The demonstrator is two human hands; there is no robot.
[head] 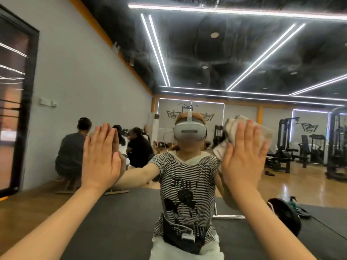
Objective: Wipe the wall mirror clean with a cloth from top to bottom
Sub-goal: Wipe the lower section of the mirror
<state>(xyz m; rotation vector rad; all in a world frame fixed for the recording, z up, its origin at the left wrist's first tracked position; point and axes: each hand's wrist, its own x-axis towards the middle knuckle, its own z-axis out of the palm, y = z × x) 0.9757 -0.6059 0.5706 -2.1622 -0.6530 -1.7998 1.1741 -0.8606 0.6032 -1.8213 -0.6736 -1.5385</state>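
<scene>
Here the wall mirror (187, 76) fills nearly the whole view, its glass hazy and streaked toward the top, where a black ceiling with white light strips (155, 49) is reflected. Reflected below: a gym room with grey wall, wooden floor, dark floor mat (120, 212), weight machines (293, 143) at right, and several people (75, 147) seated at left with backs turned. The person's own reflection, in a striped shirt, sits centre. Left hand (100, 156) lies flat against the glass, fingers straight and close together, holding nothing. Right hand (244, 156) presses a pale, crumpled cloth (232, 126) to the mirror at about head height of the reflection; fingers straight, slightly spread, cloth bunched out above and to the left of them. Low right in the reflection stands a green spray bottle (293, 203) with a dark trigger head, contents not readable, just beside a black round object (285, 214) on the mat.
</scene>
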